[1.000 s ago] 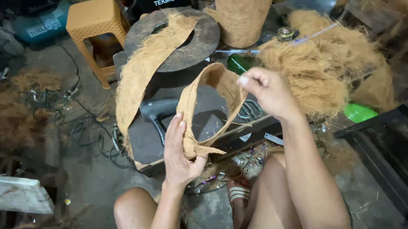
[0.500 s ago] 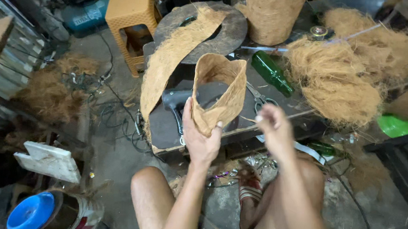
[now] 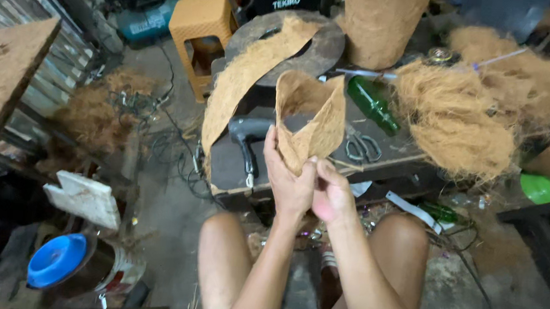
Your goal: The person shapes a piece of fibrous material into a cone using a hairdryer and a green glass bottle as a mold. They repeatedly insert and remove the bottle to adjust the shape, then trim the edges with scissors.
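Now my right hand [image 3: 331, 194] has come in beside my left hand [image 3: 289, 181]. Both grasp the coir fibre cone [image 3: 316, 122]; the green bottle [image 3: 372, 104] lies at two o'clock on the table [image 3: 229, 164].

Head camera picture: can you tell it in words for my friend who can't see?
Seen from above, a seated person's left hand and right hand together hold a curled strip of brown coconut-fibre matting. Beyond it, a low workbench carries a hair dryer, scissors and a green bottle.
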